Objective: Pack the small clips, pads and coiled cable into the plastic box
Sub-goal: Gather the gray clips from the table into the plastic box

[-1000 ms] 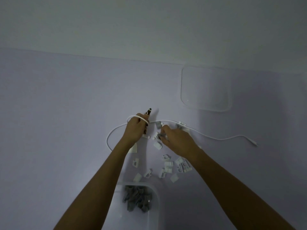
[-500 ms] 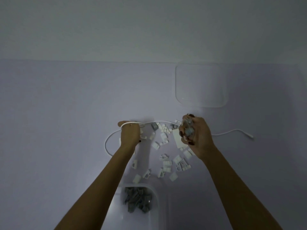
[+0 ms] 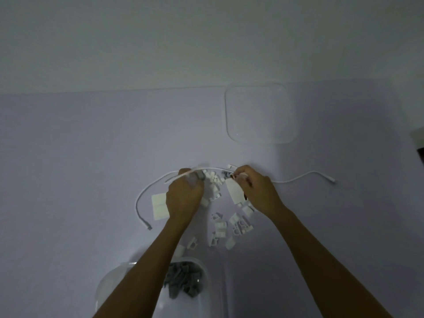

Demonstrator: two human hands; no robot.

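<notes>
A white cable (image 3: 305, 175) lies stretched across the pale table, uncoiled, one end at the lower left and the other at the right. My left hand (image 3: 183, 196) holds the cable near its middle, fingers curled over it. My right hand (image 3: 254, 191) pinches small pieces at the far edge of the pile of white clips (image 3: 221, 226). White pads (image 3: 158, 206) lie just left of my left hand, and another pad (image 3: 234, 191) sits under my right hand. The clear plastic box (image 3: 202, 267) stands near me with several grey clips (image 3: 183, 281) inside, partly hidden by my left forearm.
The box's clear lid (image 3: 260, 113) lies flat at the far right of the table, against the wall line. A dark object (image 3: 421, 154) shows at the right frame edge.
My right hand, raised with a clutch of clips half a second ago, has come back down to the pile's far edge. My left hand stayed on the cable. The pads by my left hand now show.
</notes>
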